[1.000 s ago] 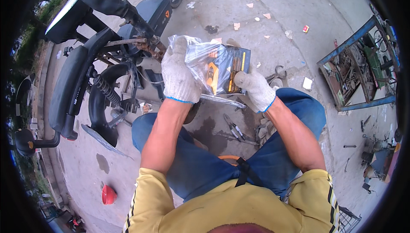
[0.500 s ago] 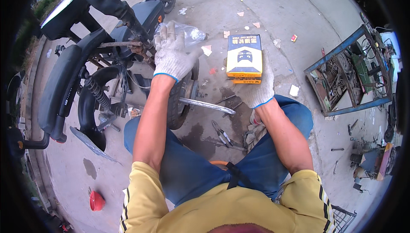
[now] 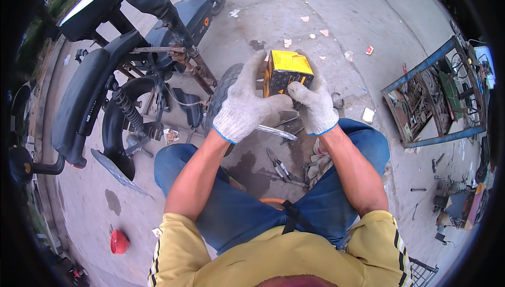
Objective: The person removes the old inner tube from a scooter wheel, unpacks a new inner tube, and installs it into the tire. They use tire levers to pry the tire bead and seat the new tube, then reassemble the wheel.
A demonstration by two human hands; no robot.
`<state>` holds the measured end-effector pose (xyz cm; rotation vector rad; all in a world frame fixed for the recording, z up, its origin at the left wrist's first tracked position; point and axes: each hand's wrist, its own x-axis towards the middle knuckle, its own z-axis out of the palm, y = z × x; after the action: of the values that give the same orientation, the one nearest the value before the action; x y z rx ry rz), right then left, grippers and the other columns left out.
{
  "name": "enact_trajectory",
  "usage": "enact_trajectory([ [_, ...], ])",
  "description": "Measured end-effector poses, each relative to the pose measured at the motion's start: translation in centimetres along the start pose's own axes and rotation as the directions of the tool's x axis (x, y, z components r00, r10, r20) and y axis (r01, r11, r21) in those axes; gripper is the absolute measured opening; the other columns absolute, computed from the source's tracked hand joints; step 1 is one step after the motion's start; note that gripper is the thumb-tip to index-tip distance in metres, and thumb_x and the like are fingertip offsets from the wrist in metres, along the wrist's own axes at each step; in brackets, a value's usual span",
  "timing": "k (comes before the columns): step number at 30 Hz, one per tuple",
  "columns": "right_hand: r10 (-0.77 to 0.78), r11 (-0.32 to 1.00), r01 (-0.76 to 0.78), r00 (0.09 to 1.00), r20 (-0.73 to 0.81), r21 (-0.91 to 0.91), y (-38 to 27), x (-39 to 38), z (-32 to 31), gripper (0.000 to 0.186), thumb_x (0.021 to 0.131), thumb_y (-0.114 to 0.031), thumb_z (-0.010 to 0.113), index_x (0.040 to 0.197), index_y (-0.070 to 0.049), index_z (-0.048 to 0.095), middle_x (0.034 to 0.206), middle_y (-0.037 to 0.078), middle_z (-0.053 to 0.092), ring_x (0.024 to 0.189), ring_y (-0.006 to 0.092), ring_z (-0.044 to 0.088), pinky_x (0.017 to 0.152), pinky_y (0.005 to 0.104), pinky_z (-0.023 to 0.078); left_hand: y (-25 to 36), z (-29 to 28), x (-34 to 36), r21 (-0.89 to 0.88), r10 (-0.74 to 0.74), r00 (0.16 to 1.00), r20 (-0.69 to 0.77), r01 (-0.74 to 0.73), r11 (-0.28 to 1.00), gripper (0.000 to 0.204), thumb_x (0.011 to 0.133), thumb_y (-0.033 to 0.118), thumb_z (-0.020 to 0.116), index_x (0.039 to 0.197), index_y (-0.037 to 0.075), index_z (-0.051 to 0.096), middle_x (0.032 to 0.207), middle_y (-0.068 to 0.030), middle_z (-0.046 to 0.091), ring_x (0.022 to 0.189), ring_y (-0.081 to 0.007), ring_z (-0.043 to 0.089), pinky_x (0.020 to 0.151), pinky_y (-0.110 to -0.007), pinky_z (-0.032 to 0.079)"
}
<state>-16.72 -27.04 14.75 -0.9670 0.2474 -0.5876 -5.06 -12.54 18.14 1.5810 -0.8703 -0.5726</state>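
Between my gloved hands is a small yellow and black cardboard box (image 3: 292,62), its yellow side facing up. My right hand (image 3: 319,107) grips it from the right, thumb pressed on the near side and fingers partly hidden behind. Against its left side is my left hand (image 3: 241,105), fingers along the box and thumb stretched below it. Both hands wear white knitted gloves with blue cuffs. Beyond my left wrist stands a black tyre (image 3: 214,98), partly covered by the glove. A flat metal bar (image 3: 276,132) sticks out below my hands. Pliers (image 3: 278,165) lie on the ground between my knees.
A partly dismantled electric scooter (image 3: 87,103) takes up the left side. A blue-framed metal crate (image 3: 436,142) full of tools stands at the right. A red bowl-shaped thing (image 3: 119,242) lies at lower left. Small tools and litter are scattered over the concrete ground (image 3: 336,29).
My left hand has come right, from above the tyre to the box. The box has turned from its printed cat face to a yellow side. The clear plastic bag no longer shows.
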Motion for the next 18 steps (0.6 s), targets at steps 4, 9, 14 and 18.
enact_trajectory([
  [4, -0.120, 0.883, 0.097, 0.993, -0.020, -0.458, -0.4, 0.0, -0.2, 0.090, 0.072, -0.006, 0.091, 0.151, 0.006, 0.048, 0.135, 0.017, 0.066, 0.123, 0.0234, 0.064, 0.106, 0.0356, 0.054, -0.4, 0.1, 0.4, -0.129, 0.022, 1.000, 0.013, -0.020, 0.991, 0.094, 0.076, 0.006, 0.085, 0.157, -0.003, 0.040, 0.147, -0.0126, 0.057, 0.134, -0.0206, 0.056, 0.117, -0.035, 0.043],
  [9, -0.198, 0.566, 0.172, 0.978, 0.070, -0.807, -2.1, -0.2, 1.1, 0.082, 0.070, -0.014, 0.094, 0.142, 0.000, 0.058, 0.126, 0.014, 0.072, 0.117, 0.0227, 0.069, 0.103, 0.0354, 0.055, -0.6, 0.0, 0.3, -0.146, 0.069, 0.998, -0.012, -0.070, 0.987, 0.083, 0.074, 0.001, 0.087, 0.147, -0.001, 0.048, 0.137, -0.0121, 0.063, 0.132, -0.0205, 0.058, 0.114, -0.035, 0.046],
  [14, -0.254, 0.470, 0.220, 0.961, 0.108, -0.855, -1.9, -0.3, 1.2, 0.079, 0.069, -0.024, 0.099, 0.136, -0.004, 0.063, 0.120, 0.014, 0.074, 0.111, 0.0230, 0.072, 0.099, 0.0355, 0.056, 0.0, 0.0, 0.4, 0.148, -0.008, 0.997, -0.071, 0.018, 0.989, 0.069, 0.072, 0.006, 0.090, 0.132, -0.001, 0.055, 0.121, -0.0077, 0.066, 0.115, -0.0143, 0.061, 0.102, -0.032, 0.050],
  [18, -0.243, 0.458, 0.184, 0.967, 0.076, -0.870, -2.0, -0.4, 1.4, 0.075, 0.068, -0.021, 0.100, 0.133, -0.005, 0.066, 0.120, 0.011, 0.074, 0.112, 0.0195, 0.071, 0.099, 0.0345, 0.057, -0.3, -0.2, 0.2, 0.193, -0.028, 0.996, -0.088, 0.045, 0.980, 0.067, 0.074, 0.010, 0.092, 0.130, 0.000, 0.056, 0.118, -0.0078, 0.068, 0.111, -0.0126, 0.062, 0.098, -0.032, 0.052],
])
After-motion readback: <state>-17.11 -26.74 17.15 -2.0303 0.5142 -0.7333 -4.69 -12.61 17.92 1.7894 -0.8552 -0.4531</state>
